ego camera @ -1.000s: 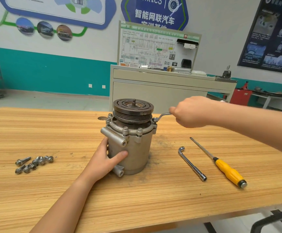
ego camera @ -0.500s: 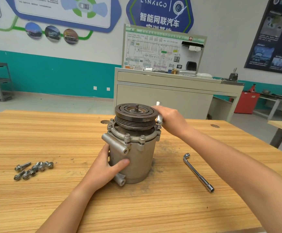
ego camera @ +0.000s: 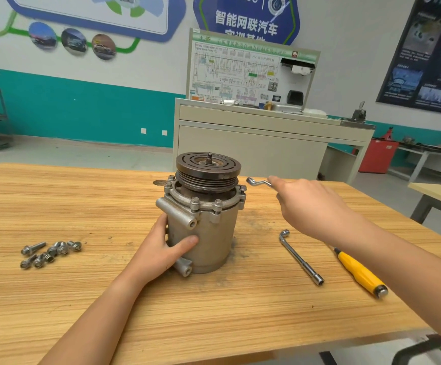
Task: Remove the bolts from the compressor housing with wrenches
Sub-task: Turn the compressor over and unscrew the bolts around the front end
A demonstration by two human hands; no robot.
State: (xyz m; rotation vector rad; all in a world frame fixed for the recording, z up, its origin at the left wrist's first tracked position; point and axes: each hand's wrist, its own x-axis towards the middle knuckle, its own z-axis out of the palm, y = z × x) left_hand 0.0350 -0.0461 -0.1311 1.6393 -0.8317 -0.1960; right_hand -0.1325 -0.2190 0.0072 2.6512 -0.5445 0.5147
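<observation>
Head view, looking forward and down across a wooden table (ego camera: 82,299). Showing the compressor housing (ego camera: 206,233) standing upright near the middle of the table, carrying a dark grooved pulley (ego camera: 208,167) on top. Gripping the lower left side of the housing with the left hand (ego camera: 159,248), pressing the thumb across the front wall and curling the fingers round the left flank, partly out of sight. Holding a small offset wrench (ego camera: 257,182) in the right hand (ego camera: 311,206), above the table to the right of the pulley, clamping the fingers on the handle and hiding most of it behind the back of the hand. Pointing the ring end of the wrench toward the housing, just beside the flange bolt (ego camera: 242,189) on the right and apart from it. Showing two front bolts (ego camera: 195,202) seated in the flange, facing the camera. Showing a cluster of loose bolts (ego camera: 51,252) lying on the table well to the left of the housing. Showing an L-shaped socket wrench (ego camera: 299,256) lying on the table to the right of the housing, and a yellow-handled screwdriver (ego camera: 360,275) lying farther right, partly under the right forearm. Taking in, behind the table, a beige cabinet (ego camera: 253,146) bearing a wiring-diagram board, against a white and teal wall.
</observation>
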